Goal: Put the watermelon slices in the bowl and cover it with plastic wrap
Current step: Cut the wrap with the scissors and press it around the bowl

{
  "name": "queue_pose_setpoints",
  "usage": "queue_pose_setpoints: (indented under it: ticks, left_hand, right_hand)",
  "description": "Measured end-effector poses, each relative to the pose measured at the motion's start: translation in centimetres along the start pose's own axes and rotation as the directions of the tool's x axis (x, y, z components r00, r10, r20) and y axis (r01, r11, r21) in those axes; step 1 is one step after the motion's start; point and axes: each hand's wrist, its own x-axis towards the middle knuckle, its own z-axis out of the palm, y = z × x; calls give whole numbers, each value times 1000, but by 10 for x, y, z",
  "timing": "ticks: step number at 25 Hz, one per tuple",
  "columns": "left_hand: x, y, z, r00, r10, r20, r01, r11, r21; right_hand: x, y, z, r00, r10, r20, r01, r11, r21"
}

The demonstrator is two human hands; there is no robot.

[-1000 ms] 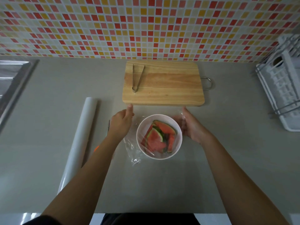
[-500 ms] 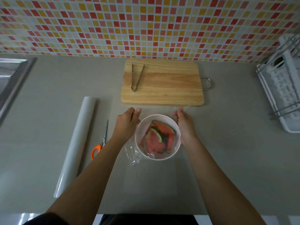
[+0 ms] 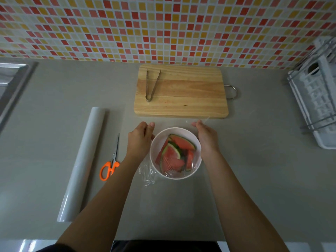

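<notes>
Flanking the bowl (image 3: 197, 165) rim — left hand (image 3: 139, 140), right hand (image 3: 207, 137), film edge loose

place: home kitchen | cues: mosaic tile backsplash (image 3: 163, 28); sink (image 3: 11, 82); dish rack (image 3: 316, 99); cutting board (image 3: 181, 93)

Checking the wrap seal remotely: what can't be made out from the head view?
- Bowl sides: left hand and right hand hide them.
- Plastic wrap edges: transparent, so the seal is unclear.
- Dish rack: cut off at the right edge.
- Sink: cut off at the left edge.
</notes>
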Motion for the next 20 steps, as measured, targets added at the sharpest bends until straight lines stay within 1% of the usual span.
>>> queue_pose_setpoints:
  ticks: [4,7,9,11,13,15,17,20]
  left_hand:
    - [-1,-6,5,998,-67,-6,67,997,26]
    - [-3,-12,10,987,-158,18,158,987,-17]
    - [-4,-15,12,967,-244,69,252,956,-151]
    - [-6,-14,14,935,-321,152,354,878,-323]
    - [-9,-12,15,908,-364,210,420,808,-414]
    - [-11,-11,15,898,-379,223,440,770,-462]
    - [-12,-10,16,901,-370,229,435,759,-485]
    - [-12,-12,13,902,-348,256,432,755,-493]
  right_hand:
    - [2,5,1,998,48,-34,-47,999,20]
    - [4,7,1,996,47,-78,-53,996,-67]
    - [5,8,2,994,15,-105,-24,996,-82]
    - [5,8,1,993,-11,-121,0,996,-86]
    - [6,6,2,992,-30,-123,14,991,-130]
    - [7,4,4,994,-31,-102,16,989,-148]
    - [6,4,5,995,-18,-103,4,991,-134]
    - [2,3,3,987,20,-158,-34,996,-88]
